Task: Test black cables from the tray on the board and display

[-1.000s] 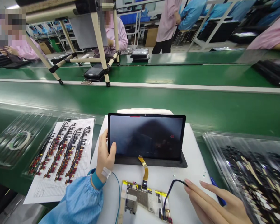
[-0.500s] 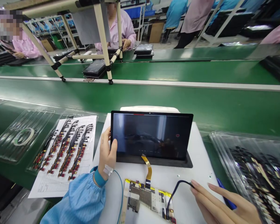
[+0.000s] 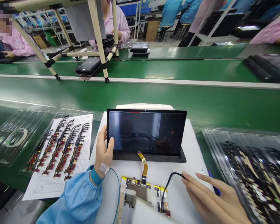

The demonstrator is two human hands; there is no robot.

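The right hand (image 3: 212,199) pinches a thin black cable (image 3: 170,182) between its fingertips, close above the circuit board (image 3: 140,193) near the table's (image 3: 175,193) front edge. A gold ribbon cable (image 3: 143,165) runs with gentle slack from the board to the screen (image 3: 146,132), which stands upright toward the table's far edge, its left side gripped steadily by the left hand (image 3: 102,155).

R hand (image 3: 212,199) to screen (image 3: 146,132) — black cable (image 3: 166,186) across path, gold flex ribbon (image 3: 144,165) beside.
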